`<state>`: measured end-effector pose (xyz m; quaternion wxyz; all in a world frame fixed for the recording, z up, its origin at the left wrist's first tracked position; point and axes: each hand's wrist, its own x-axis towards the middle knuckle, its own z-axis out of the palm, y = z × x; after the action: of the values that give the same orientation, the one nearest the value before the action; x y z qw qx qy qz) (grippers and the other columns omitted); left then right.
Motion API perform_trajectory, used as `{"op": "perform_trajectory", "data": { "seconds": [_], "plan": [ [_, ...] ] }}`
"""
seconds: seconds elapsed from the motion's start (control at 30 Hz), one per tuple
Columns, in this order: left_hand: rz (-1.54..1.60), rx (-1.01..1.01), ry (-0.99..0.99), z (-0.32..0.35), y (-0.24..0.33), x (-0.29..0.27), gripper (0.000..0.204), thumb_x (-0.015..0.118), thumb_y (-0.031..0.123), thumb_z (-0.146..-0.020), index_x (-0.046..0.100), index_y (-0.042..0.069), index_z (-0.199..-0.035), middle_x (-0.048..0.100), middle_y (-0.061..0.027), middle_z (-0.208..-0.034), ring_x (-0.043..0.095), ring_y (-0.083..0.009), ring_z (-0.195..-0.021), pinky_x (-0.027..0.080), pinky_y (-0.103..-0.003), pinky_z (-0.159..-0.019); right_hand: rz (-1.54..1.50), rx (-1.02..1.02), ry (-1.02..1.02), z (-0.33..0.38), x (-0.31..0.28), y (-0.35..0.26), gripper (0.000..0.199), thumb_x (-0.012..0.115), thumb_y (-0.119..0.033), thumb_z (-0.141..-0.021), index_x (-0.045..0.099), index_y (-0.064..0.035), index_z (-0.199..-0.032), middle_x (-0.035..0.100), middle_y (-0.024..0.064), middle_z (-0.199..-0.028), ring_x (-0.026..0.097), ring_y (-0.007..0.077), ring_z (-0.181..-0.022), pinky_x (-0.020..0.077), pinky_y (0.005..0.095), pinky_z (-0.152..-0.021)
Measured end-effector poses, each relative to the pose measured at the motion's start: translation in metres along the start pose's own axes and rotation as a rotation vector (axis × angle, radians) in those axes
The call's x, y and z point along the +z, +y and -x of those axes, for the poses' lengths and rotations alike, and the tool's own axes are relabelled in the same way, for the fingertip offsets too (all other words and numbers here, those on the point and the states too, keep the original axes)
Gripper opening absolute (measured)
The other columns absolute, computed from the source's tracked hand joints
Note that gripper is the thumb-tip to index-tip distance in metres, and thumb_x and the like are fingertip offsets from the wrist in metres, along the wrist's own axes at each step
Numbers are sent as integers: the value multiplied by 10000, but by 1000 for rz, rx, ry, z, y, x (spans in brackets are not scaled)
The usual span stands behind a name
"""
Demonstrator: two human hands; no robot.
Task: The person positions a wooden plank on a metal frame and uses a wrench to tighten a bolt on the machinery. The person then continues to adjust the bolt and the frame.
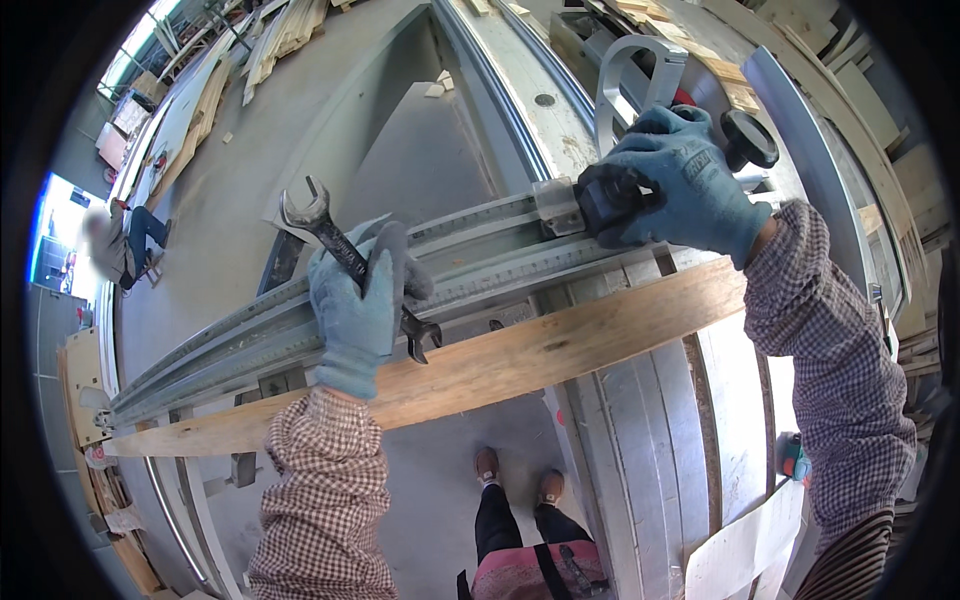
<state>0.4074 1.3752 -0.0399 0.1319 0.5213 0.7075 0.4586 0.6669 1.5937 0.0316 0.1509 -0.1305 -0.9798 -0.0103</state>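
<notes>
My left hand (357, 310), in a blue-grey work glove, is closed round a double open-ended wrench (345, 252). One jaw of the wrench points up and away, the other down past the palm. My right hand (690, 185), gloved the same way, is closed over a black sliding stop (612, 205) on a long metal fence with ruler scales (480, 285). A clear plastic block (557, 206) adjoins the stop. Just beyond the right fingers stands a grey metal arched handle (640, 75). A round black knob (748, 140) sits beside that hand.
A long wooden board (560, 345) lies along the near side of the fence, across slatted metal table bars (650, 420). White paper (745, 550) lies at lower right. A tall metal panel (800, 130) stands right. A seated person (130, 240) is far left; timber stacks (285, 45) lie behind.
</notes>
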Motion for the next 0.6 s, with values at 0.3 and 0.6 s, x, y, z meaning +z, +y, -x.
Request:
{"op": "perform_trajectory", "data": {
  "seconds": [0.3, 0.6],
  "plan": [
    [-119, 69, 81, 2, -10, 7, 269, 503, 156, -938, 536, -57, -1100, 591, -79, -645, 587, -148, -534, 485, -256, -491, 20, -36, 20, 1, 1, 0, 486, 865, -370, -521, 695, -170, -931, 649, -29, -925, 535, 177, -943, 344, 393, -922],
    [-19, 69, 9, -1, 11, 7, 272, 476, 160, -943, 538, -54, -1098, 607, -103, -652, 601, -149, -555, 495, -260, -516, -23, 14, -38, 3, -1, 1, 505, 862, -374, -518, 696, -147, -937, 652, -11, -944, 539, 197, -973, 333, 420, -938]
  ]
}}
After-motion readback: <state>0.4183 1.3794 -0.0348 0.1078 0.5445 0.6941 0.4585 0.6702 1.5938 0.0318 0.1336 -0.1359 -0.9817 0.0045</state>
